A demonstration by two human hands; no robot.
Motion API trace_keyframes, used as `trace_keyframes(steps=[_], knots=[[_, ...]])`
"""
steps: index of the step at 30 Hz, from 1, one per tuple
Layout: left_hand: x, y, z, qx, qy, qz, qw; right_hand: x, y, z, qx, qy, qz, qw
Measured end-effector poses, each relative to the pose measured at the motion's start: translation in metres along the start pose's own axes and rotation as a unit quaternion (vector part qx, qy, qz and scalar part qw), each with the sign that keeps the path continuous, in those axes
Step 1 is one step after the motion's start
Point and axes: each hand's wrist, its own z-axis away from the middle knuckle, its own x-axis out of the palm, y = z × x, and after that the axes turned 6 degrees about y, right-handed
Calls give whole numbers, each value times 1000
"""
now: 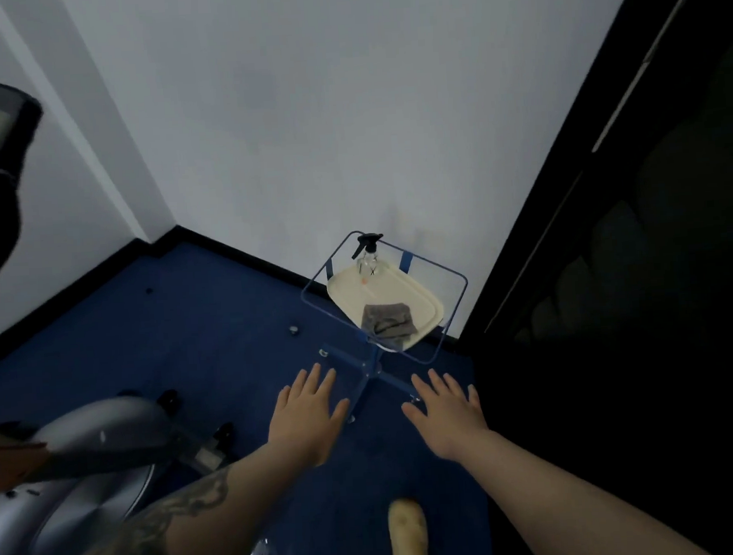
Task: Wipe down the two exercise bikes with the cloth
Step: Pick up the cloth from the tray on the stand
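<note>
- A person stands in the corner of a room floored in blue carpet [213, 321], with both arms stretched forward over the floor.
- The left hand [306, 414] and the right hand [444, 414] are spread flat, palms down, fingers apart; neither has hold of anything.
- The grey cloth [388, 319] lies folded on a cream tray [404, 288] atop a blue wire stand [456, 302], just beyond the fingertips and against the white wall [345, 107].
- A spray bottle [368, 253] stands upright at the tray's far end.
- 1 grey exercise bike [76, 466] shows at near left; a dark, blurred piece of equipment sits at far left, and whether it is bike 2 cannot be told.
- By the look of it, the job is at its start: the cloth is not yet picked up, and both bikes seemingly remain to be wiped.
</note>
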Motion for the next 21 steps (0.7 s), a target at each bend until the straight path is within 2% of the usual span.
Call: trace_keyframes(steps=[6,12,15,21], knots=[[-10,6,-95,-37,31,32,998,-19,18,-124,-34,-17,23,999],[-4,0,-174,-86,41,64,993,-30,20,-253,-58,-25,-4,998],[15,-5,-186,-117,25,68,990,-25,24,-301,-75,-23,11,997],[53,-22,-192,-177,-24,62,982,1,29,-359,-86,-72,36,993]])
